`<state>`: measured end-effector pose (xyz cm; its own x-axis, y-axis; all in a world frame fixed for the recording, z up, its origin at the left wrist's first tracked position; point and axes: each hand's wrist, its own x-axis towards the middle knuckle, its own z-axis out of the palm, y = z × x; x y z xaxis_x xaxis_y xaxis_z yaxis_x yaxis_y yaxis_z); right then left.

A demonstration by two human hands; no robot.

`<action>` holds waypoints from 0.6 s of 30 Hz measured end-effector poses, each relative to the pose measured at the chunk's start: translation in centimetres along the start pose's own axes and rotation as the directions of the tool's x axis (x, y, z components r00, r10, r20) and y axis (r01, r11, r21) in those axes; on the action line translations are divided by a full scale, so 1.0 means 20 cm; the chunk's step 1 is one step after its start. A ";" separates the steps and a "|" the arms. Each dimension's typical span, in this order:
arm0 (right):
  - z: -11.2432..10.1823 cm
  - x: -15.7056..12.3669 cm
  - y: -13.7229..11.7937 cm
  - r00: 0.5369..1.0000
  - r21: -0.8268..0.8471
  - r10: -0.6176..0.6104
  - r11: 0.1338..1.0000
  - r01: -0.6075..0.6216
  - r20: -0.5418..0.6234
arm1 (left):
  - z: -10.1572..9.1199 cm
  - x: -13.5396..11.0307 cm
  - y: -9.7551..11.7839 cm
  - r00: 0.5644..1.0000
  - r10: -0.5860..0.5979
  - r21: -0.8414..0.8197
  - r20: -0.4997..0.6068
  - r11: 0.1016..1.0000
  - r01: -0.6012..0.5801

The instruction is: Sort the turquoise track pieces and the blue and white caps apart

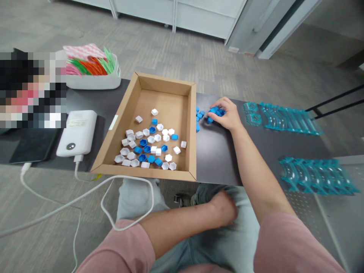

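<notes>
On the dark table, my right hand (227,115) curls its thumb and fingers around a cluster of small blue pieces (217,111). More loose blue pieces (198,113) lie between that hand and the cardboard box (163,173). Inside the box are many small hollow hexagonal cups, mostly white cups (135,163) with some blue cups (142,157) among them. Some lie open side up, others on their sides. My left hand (226,208) is low over my lap, below the table edge. It is blurred and its fingers are hidden.
Clear teal plastic racks (290,119) and a second teal row (318,174) are at the right. A white power bank (78,132) with a cable, a dark phone (35,142) and a white basket (93,81) of colourful strips are at the left. A white cable (113,177) loops in front.
</notes>
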<state>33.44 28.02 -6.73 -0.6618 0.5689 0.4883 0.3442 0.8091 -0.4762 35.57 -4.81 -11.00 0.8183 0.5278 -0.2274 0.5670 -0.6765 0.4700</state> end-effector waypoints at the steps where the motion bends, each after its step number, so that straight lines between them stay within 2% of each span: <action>1: -0.01 0.00 0.00 1.000 0.009 0.004 1.000 -0.003 -0.024 | 0.00 0.00 0.00 1.000 0.001 -0.002 -0.008 1.000 -0.001; 8: -0.02 0.00 -0.07 0.998 0.031 -0.003 1.000 0.005 -0.055 | 0.01 0.00 0.00 0.999 0.017 -0.024 -0.031 1.000 -0.017; 12: -0.06 0.03 -0.15 0.996 0.077 -0.013 0.997 0.020 -0.083 | -0.01 0.01 0.01 1.000 0.009 -0.020 -0.024 1.000 -0.010; 15: -0.08 0.08 -0.28 0.991 0.133 -0.079 0.987 0.093 -0.109 | -0.01 0.02 0.00 0.999 0.020 -0.021 -0.046 1.000 -0.021; 18: -0.05 0.15 -0.48 0.970 0.201 -0.217 0.951 0.236 -0.113 | 0.01 0.05 -0.01 0.996 0.021 -0.025 -0.088 0.999 -0.024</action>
<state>28.79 22.10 0.02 -0.6414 0.3923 0.6593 0.0370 0.8742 -0.4842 36.26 -4.34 -11.50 0.8188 0.5564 -0.1414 0.5449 -0.6757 0.4965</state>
